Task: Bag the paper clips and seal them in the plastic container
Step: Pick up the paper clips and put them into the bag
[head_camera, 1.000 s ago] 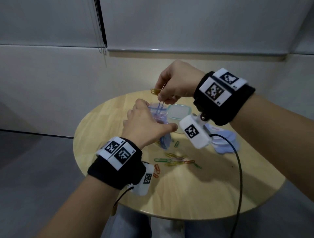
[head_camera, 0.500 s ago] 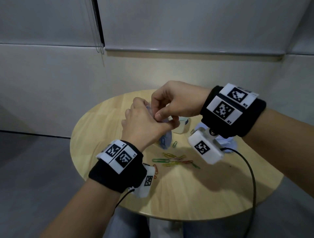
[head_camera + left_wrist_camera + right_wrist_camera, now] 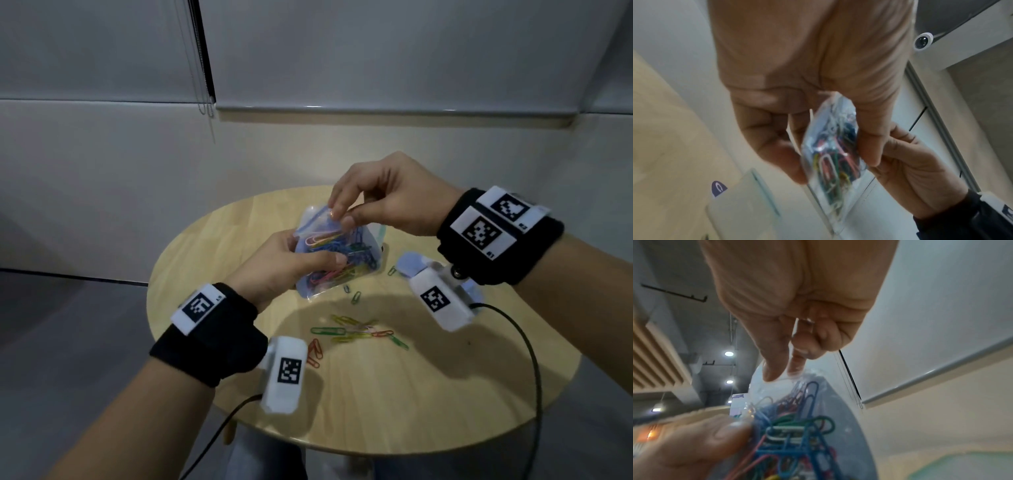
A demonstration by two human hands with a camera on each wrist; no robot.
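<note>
A clear zip bag [image 3: 337, 263] stuffed with coloured paper clips is held above the round wooden table [image 3: 376, 404]. My left hand [image 3: 315, 253] grips its lower part, thumb on the front and fingers behind. My right hand [image 3: 342, 217] pinches the bag's top edge between thumb and forefinger. In the left wrist view the bag [image 3: 833, 155] sits between my thumb and fingers. The right wrist view shows my fingertips [image 3: 774, 373] at the bag's [image 3: 797, 426] mouth. Several loose paper clips [image 3: 356, 330] lie on the table. The plastic container [image 3: 382, 234] is mostly hidden behind the bag.
A pale blue flat pile [image 3: 411, 267] lies on the table under my right wrist. Two orange clips [image 3: 313, 353] lie near my left wrist camera. A wall and window ledge stand behind the table. The container [image 3: 740, 211] shows low in the left wrist view.
My right hand has come down from dropping a clip into the bag and now pinches its top edge. My left hand has turned the bag so its flat side faces up.
</note>
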